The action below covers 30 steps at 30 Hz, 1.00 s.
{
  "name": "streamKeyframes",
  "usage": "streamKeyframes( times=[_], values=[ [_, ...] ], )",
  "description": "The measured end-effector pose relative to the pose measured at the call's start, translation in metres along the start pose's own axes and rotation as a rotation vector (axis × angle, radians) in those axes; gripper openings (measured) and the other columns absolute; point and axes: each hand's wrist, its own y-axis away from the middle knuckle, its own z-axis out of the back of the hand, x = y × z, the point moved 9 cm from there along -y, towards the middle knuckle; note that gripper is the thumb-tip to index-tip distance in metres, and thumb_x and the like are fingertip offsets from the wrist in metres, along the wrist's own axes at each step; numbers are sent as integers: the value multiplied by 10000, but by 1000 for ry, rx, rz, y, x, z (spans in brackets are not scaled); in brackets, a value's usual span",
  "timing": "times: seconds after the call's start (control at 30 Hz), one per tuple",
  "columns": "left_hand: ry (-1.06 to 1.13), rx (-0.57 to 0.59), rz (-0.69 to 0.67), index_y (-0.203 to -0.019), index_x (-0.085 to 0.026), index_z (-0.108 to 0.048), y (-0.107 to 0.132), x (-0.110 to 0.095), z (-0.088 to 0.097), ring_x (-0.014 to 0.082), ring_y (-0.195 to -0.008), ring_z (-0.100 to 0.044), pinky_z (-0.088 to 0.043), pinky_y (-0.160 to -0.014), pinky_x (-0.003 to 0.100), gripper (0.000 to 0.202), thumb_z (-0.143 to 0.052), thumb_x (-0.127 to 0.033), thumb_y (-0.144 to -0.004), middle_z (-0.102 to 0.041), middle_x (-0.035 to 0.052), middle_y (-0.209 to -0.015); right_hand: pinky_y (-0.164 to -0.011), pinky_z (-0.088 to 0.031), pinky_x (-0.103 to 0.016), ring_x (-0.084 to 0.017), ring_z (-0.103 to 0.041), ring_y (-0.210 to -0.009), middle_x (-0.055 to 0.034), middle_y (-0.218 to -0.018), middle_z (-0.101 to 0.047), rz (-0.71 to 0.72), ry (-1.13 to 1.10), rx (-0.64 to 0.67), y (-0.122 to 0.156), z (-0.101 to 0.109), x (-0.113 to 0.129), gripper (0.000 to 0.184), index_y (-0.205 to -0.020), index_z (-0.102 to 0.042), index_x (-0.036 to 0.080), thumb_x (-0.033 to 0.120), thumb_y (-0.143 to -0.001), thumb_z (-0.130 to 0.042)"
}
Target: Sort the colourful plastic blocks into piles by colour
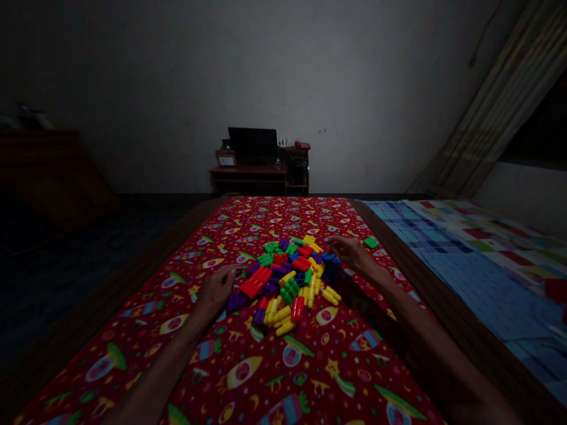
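Forearms [163,360] reach forward, low over a red printed sheet [208,378]. My left hand [215,290] rests palm down, fingers extended and released, at the left edge of a heap of plastic blocks [286,280], just beside a red block [256,282]. My right hand [352,252] sits palm down at the heap's far right edge, fingers loosely open, not clenched; contact with the blue blocks [330,265] cannot be confirmed in this dim light. The heap lies between my hands. One green block [371,242] sits apart, just beyond my right hand.

Left hand [215,290], right hand [352,254], probably plastic blocks [289,289]
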Motion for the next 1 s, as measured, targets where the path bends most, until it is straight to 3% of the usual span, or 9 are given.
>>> streamKeyframes(
  times=[0.13, 0.2, 0.27, 0.4, 0.53, 0.7, 0.87, 1.0],
  values=[
    [6, 10, 1, -977, -183, -703, 1, -2, -1, 238, -1029, -655, -500, -954, 385, 445, -353, -444, -886, -724, 92, -1085, -606, -396, -214, -124, -592, -650, -39, -756, -675, 235, -13, 177, 4, -36, 81, 197, -977, -673, 170, 262, -940, -503],
    [0, 10, -8, -973, -173, -704, 1, -2, -1, 244, -1036, -653, -496, -962, 389, 452, -355, -445, -881, -722, 102, -1083, -696, -428, -256, -166, -608, -801, -79, -888, -679, 297, 84, 222, 11, -53, 99, 185, -1051, -662, 180, 249, -910, -563],
    [-6, 6, -13, -961, -170, -707, 1, -2, -1, 248, -1036, -653, -495, -963, 390, 456, -354, -448, -876, -723, 105, -1077, -779, -442, -296, -202, -593, -955, -112, -1047, -656, 321, 152, 264, 18, -67, 98, 313, -1185, -615, 199, 214, -873, -612],
    [-8, 1, -8, -947, -178, -708, 0, 0, -1, 244, -1025, -657, -502, -952, 379, 450, -357, -450, -872, -726, 98, -1066, -806, -454, -296, -202, -596, -1015, -121, -1143, -641, 278, 149, 291, 24, -77, 72, 538, -1371, -475, 194, 158, -852, -612],
    [-11, 12, -12, -965, -176, -703, 0, -2, -1, 241, -1023, -659, -499, -956, 378, 445, -356, -440, -876, -724, 101, -1073, -711, -455, -256, -175, -647, -847, -99, -998, -705, 216, 96, 227, 17, -64, 60, 364, -1261, -583, 182, 168, -898, -551],
    [-41, 1, -12, -930, -190, -711, 0, 0, 0, 246, -1016, -663, -510, -938, 380, 449, -363, -467, -870, -730, 96, -1059, -608, -438, -221, -144, -653, -675, -63, -853, -736, 117, -1, 27, 1, -24, 49, 277, -1156, -657, 191, 265, -926, -522],
    [-33, -6, -19, -914, -211, -716, -1, 1, 1, 242, -1004, -668, -515, -936, 379, 448, -372, -495, -867, -736, 77, -1054, -672, -497, -266, -188, -693, -752, -64, -887, -756, -144, 58, -220, -1, 16, -22, 229, -1030, -710, 206, 291, -871, -568],
    [-24, -13, -28, -902, -204, -711, -2, 1, 1, 250, -1001, -674, -520, -931, 376, 457, -371, -507, -860, -739, 86, -1041, -756, -512, -303, -220, -700, -843, -90, -938, -757, -417, 112, -333, 22, 38, -95, 248, -945, -741, 179, 296, -847, -545]
  ],
)
